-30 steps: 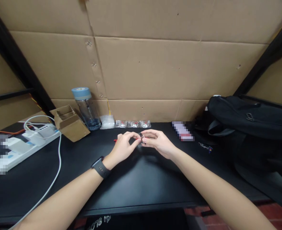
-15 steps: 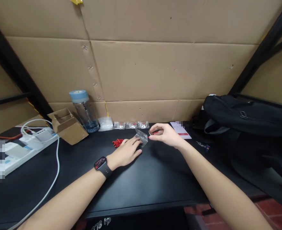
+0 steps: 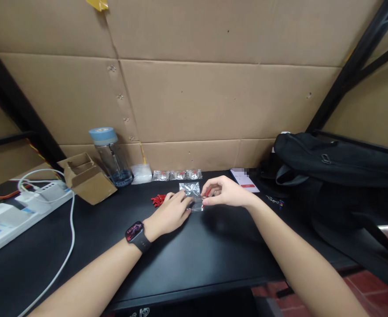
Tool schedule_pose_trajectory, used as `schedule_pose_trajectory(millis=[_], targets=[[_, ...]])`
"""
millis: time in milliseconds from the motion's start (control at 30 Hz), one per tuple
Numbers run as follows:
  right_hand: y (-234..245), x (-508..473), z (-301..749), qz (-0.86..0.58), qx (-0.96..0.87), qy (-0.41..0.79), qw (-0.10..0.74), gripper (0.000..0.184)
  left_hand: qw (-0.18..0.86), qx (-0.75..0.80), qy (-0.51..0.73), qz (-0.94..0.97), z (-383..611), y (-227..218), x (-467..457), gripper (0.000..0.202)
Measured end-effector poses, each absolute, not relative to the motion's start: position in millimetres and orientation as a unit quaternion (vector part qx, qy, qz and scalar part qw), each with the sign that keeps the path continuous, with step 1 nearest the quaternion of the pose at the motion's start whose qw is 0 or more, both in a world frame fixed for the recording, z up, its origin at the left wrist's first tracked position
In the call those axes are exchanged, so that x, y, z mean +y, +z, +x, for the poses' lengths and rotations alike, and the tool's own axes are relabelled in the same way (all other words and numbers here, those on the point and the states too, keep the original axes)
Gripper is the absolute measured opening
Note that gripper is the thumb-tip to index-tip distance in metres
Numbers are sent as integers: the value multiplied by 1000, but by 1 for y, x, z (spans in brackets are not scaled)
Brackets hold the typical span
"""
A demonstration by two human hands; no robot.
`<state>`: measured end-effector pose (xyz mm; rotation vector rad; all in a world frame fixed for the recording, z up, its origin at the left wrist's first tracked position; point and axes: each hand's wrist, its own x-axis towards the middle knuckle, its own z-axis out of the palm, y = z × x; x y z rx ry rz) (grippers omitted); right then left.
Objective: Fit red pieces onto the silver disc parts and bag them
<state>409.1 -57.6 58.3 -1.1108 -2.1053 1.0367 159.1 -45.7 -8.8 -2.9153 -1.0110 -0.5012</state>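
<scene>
A small clear plastic bag (image 3: 190,188) lies on the black tabletop between my hands. My left hand (image 3: 172,213), with a dark watch on its wrist, keeps hold of the bag's left part, thumb and fingers at the film. At the bag's right edge, my right hand (image 3: 225,192) pinches a small red cord item (image 3: 208,193); a shiny part shows between the fingers, but most of it is hidden. Beside my left hand sits a pile of red cords (image 3: 158,200), partly covered by the fingers.
Three filled clear packets (image 3: 178,175) and a stack of plastic bags (image 3: 141,174) line the cardboard wall. A bottle (image 3: 115,163), an opened carton (image 3: 90,180) and a power strip (image 3: 32,202) stand left. To the right are a phone (image 3: 245,179), a keychain (image 3: 275,201) and a black backpack (image 3: 312,158).
The bag has gone from tilted and crumpled to lying flatter. My right hand has come down beside its right edge with the red cord item. The whole view has shifted slightly.
</scene>
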Motion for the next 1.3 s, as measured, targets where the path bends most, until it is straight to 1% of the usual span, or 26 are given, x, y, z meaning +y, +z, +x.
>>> schedule_pose_trajectory(millis=[67, 200, 267, 433, 567, 767, 867, 1033, 1167, 1233, 1300], targets=[[57, -58, 410, -438, -798, 326, 256, 34, -20, -314, -152, -937, 159, -8, -48, 30], [48, -54, 414, -491, -829, 177, 202, 24, -54, -277, -146, -948, 157, -5, -53, 32], [45, -52, 415, -500, -836, 145, 173, 22, -53, -264, -146, -952, 156, -4, -54, 34], [44, -52, 416, -487, -849, 160, 126, 25, -35, -264, -137, -954, 156, -5, -54, 39], [41, -52, 412, -487, -846, 160, 143, 31, -29, -270, -135, -953, 156, -7, -54, 43], [25, -43, 405, -491, -849, 120, 151, 33, -40, -261, -139, -954, 155, -7, -54, 35], [24, -42, 406, -472, -860, 129, 144, 31, -48, -260, -138, -954, 154, -6, -53, 35], [30, -46, 412, -440, -873, 171, 122, 23, -54, -262, -141, -953, 153, -9, -51, 36], [28, -45, 410, -452, -853, 222, 137, 16, -61, -259, -146, -953, 152, -11, -51, 35], [24, -43, 407, -466, -848, 197, 158, 13, -66, -258, -146, -953, 152, -10, -50, 34], [21, -40, 403, -480, -847, 140, 180, 19, -71, -257, -147, -953, 151, -9, -50, 34]])
